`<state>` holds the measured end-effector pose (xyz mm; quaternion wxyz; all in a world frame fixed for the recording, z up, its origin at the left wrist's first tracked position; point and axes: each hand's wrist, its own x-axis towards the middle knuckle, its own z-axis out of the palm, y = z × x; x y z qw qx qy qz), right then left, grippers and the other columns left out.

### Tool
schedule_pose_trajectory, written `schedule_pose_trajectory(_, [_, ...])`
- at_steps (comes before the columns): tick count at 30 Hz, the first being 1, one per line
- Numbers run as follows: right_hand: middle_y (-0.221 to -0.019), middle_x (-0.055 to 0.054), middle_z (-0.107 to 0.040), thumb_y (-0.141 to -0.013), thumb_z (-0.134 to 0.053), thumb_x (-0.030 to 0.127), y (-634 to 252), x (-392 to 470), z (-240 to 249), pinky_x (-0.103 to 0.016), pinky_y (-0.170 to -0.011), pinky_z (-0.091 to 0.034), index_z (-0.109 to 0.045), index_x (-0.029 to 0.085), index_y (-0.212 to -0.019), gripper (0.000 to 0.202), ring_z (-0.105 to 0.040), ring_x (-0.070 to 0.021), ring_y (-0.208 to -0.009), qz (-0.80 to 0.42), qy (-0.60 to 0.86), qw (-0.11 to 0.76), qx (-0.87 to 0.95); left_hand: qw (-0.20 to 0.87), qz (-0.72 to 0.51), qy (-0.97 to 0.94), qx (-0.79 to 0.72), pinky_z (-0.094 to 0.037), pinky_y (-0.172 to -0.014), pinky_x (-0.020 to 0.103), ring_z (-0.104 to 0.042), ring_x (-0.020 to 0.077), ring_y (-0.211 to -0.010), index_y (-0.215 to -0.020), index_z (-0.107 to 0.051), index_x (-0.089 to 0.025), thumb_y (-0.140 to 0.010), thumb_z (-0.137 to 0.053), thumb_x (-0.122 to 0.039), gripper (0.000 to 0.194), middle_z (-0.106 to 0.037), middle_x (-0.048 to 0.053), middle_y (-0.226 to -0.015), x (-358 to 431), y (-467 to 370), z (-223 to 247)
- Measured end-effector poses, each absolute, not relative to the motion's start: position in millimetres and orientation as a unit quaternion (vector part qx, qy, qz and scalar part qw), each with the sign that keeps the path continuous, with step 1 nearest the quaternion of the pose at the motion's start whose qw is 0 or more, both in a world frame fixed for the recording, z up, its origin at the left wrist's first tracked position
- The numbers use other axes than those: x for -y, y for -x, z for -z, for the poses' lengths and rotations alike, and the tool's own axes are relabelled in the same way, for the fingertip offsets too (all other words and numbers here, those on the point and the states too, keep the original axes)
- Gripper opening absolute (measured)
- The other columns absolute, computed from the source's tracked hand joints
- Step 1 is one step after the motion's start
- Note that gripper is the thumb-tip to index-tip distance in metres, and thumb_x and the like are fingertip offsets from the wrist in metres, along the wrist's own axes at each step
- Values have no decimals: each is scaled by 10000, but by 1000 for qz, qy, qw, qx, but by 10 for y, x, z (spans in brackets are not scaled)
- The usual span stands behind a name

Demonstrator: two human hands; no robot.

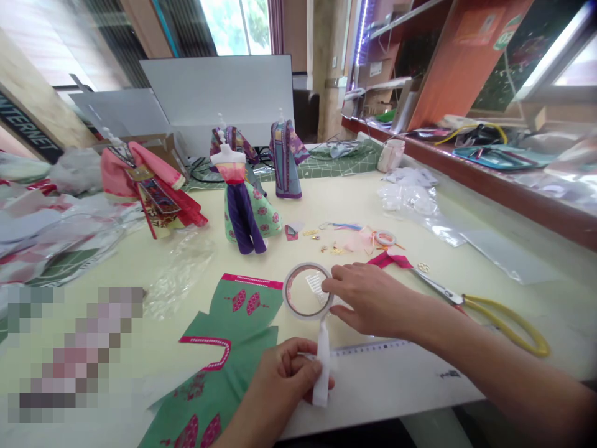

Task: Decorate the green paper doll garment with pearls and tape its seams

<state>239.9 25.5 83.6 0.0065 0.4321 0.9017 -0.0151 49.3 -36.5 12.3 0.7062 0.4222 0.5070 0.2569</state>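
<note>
My right hand (pixel 349 289) grips the right side of a roll of white tape (pixel 293 306), its fingers closed on the ring. A strip of white tape (pixel 323 354) runs down from the roll, and my left hand (pixel 293 372) pinches it near its lower end. Left of my hands lies a flat green garment piece (pixel 247 323) with pink trim and pink printed motifs. Partly under my right hand and the strip is a ruler (pixel 373 347). Yellow-handled scissors (pixel 501 314) lie to the right, by my forearm, with a dark pink ribbon (pixel 390 259) at their tips.
Dressed doll forms stand at the back: one in purple trousers (pixel 246 214), one in a pink robe (pixel 135 180), one in a blue-grey robe (pixel 285 165). Small trims and threads (pixel 342 227) lie mid-table. Clear plastic bags (pixel 410 205) sit at the right, crumpled plastic (pixel 180 274) at the left.
</note>
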Motion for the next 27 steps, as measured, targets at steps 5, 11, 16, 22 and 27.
schedule_pose_trajectory(5, [-836, -30, -581, -842, -587, 270, -2432, -240, -848, -280, -591, -338, -586, 201, -904, 93, -561, -196, -712, 33, -441, 8, -897, 687, -248, -435, -526, -408, -557, 238, -582, 135, -530, -760, -599, -134, -650, -684, -543, 432, -687, 52, -612, 351, -481, -215])
schedule_pose_trajectory(11, [-848, -29, -578, -843, -603, 294, -2466, -212, -853, -278, -592, -336, -592, 204, -929, 125, -559, -189, -708, 45, -448, 8, -893, 686, -254, -422, -535, -400, -521, 230, -589, 143, -496, -766, -580, -167, -643, -704, -510, 385, -658, 11, -545, 339, -449, -175])
schedule_pose_trajectory(16, [-834, -31, -573, -838, -601, 288, -2498, -209, -846, -286, -586, -336, -598, 209, -917, 112, -558, -198, -694, 51, -452, 12, -890, 691, -252, -425, -527, -404, -523, 225, -572, 124, -493, -695, -568, -160, -660, -704, -498, 366, -682, 36, -602, 349, -464, -120])
schedule_pose_trajectory(22, [-848, -35, -575, -838, -578, 284, -2508, -220, -849, -281, -597, -341, -592, 207, -906, 103, -551, -196, -716, 57, -435, 12, -899, 725, -255, -401, -498, -430, -510, 220, -582, 108, -475, -678, -530, -153, -618, -743, -499, 410, -656, 15, -639, 374, -542, -97])
schedule_pose_trajectory(27, [-844, -33, -587, -822, -584, 269, -2522, -240, -830, -280, -593, -344, -605, 212, -912, 109, -550, -195, -705, 65, -415, 17, -907, 743, -241, -373, -501, -465, -511, 242, -622, 150, -495, -693, -537, -155, -574, -769, -509, 440, -589, -22, -568, 425, -596, -56])
